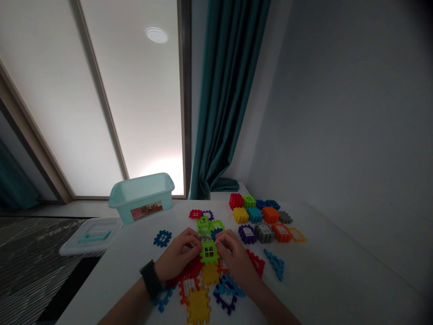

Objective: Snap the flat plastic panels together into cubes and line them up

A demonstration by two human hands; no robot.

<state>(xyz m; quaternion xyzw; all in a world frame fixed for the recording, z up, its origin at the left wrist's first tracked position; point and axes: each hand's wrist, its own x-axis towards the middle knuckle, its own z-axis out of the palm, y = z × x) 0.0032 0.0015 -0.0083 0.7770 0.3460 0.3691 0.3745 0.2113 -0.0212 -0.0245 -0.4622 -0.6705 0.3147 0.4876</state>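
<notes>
Both of my hands meet at the middle of a white table (324, 271). My left hand (177, 259), with a dark watch on the wrist, and my right hand (235, 257) pinch a green window-shaped plastic tile (209, 252) from either side. Under and around my hands lie yellow (199, 306), red, orange, blue and purple interlocking tiles. A second green tile (204, 223) lies just beyond my fingers.
A teal plastic bin (142, 196) stands at the table's far left, its clear lid (91, 239) beside it. Stacked and loose coloured tiles (260, 216) spread at the far right. A teal curtain (226, 99) and a window rise behind.
</notes>
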